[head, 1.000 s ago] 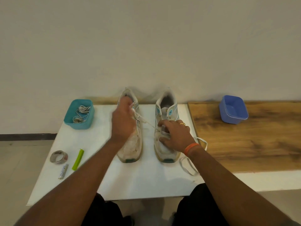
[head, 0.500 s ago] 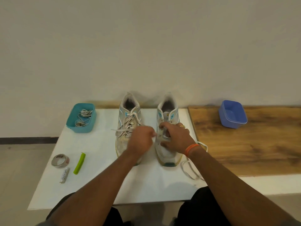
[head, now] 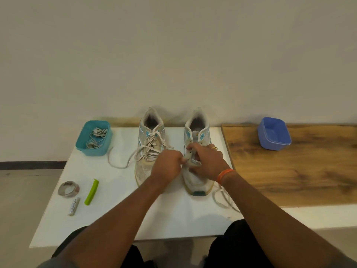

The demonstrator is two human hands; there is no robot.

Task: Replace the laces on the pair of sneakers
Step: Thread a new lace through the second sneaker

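Observation:
Two white-and-teal sneakers stand side by side on the white table (head: 116,219), toes toward me. The left sneaker (head: 148,151) is laced, and a loose lace end (head: 119,165) trails left over the table. The right sneaker (head: 197,136) has bare upper eyelets. My left hand (head: 168,167) pinches a lace at the right sneaker's lower eyelets. My right hand (head: 208,161) grips that sneaker's eyelet flap and vamp. A loose white lace (head: 222,198) loops on the table beside its toe.
A teal tub (head: 93,138) with bundled laces sits at the back left. A tape roll (head: 68,189), a green clip (head: 91,192) and a small tube (head: 74,206) lie at the front left. A blue tub (head: 274,133) rests on the wooden board (head: 299,171) to the right.
My left hand let go of the left sneaker's lace, came down and right, and now meets my right hand at the right sneaker. The released lace end fell onto the table.

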